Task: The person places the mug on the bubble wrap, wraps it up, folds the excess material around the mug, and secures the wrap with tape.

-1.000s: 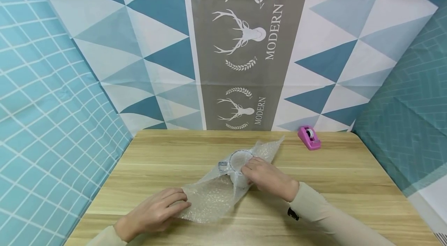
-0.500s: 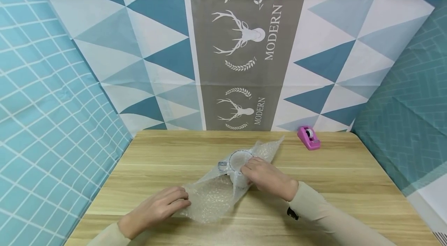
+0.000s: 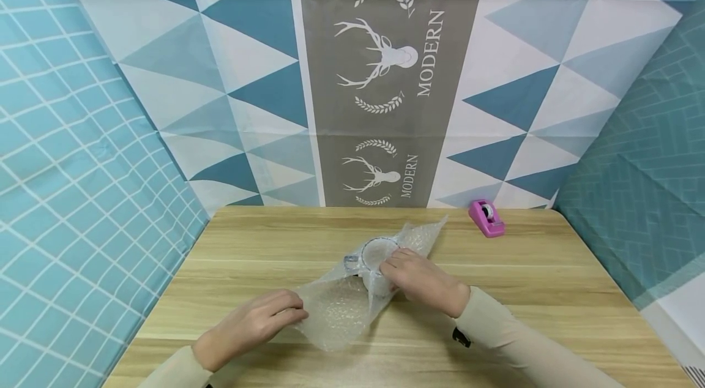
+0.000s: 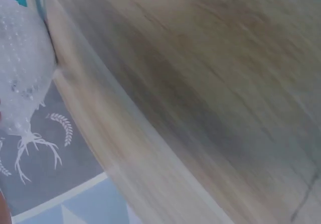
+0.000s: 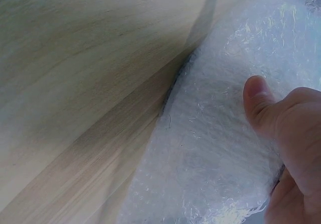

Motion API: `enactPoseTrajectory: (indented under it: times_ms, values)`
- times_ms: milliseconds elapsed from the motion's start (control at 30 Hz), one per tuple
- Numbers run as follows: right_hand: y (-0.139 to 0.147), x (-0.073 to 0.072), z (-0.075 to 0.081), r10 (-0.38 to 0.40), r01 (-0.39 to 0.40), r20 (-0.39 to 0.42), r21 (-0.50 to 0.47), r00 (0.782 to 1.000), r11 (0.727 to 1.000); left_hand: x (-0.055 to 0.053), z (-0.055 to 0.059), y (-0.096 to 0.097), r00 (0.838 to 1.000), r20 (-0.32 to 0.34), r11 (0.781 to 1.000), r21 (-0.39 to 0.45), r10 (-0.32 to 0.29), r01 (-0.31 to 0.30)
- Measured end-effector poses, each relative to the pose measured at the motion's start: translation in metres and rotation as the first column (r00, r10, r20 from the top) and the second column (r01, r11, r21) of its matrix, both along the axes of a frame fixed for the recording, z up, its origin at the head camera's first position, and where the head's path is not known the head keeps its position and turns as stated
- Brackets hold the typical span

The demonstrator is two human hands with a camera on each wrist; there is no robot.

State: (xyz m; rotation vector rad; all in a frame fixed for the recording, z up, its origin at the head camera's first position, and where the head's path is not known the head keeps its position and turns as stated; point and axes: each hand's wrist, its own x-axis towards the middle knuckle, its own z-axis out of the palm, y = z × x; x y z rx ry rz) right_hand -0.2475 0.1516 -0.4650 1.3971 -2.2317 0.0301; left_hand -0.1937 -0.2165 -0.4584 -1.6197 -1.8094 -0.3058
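A mug (image 3: 377, 251) stands upright near the table's middle, its handle to the left, with a sheet of clear bubble wrap (image 3: 333, 314) around it. My right hand (image 3: 421, 281) grips the mug's right side through the wrap, fingers over the rim; in the right wrist view the thumb (image 5: 258, 96) presses on the wrap's outside. At the sheet's lower left end, my left hand (image 3: 256, 322) pinches the edge. The left wrist view shows only part of the bubble wrap (image 4: 22, 53) at its left border, with most of that hand out of sight.
A pink tape dispenser (image 3: 487, 218) stands at the back right of the wooden table (image 3: 248, 241). Patterned wall coverings (image 3: 385, 94) rise behind the table and along both sides. A black object (image 3: 461, 337) shows at the right sleeve.
My left hand has moved slightly up and to the right, and the wrap's left end has shifted with it. The right hand and the mug have stayed in place.
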Motion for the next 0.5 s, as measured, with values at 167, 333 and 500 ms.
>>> enactPoseTrajectory:
  times_ms: [167,333,500]
  values:
    - [0.000,0.000,-0.001,-0.003,0.003,-0.003,0.003,1.000,1.000,-0.003,0.000,0.005,1.000,0.011,0.999,0.045,-0.006,0.005]
    - [-0.001,-0.001,-0.001,-0.010,0.010,-0.002,0.005,1.000,1.000,-0.004,0.004,0.012,0.999,0.049,0.996,0.092,0.004,-0.008]
    - [-0.001,-0.001,0.000,0.000,0.000,-0.002,0.003,1.000,1.000,-0.005,0.010,0.018,0.997,0.081,0.996,0.089,0.002,-0.009]
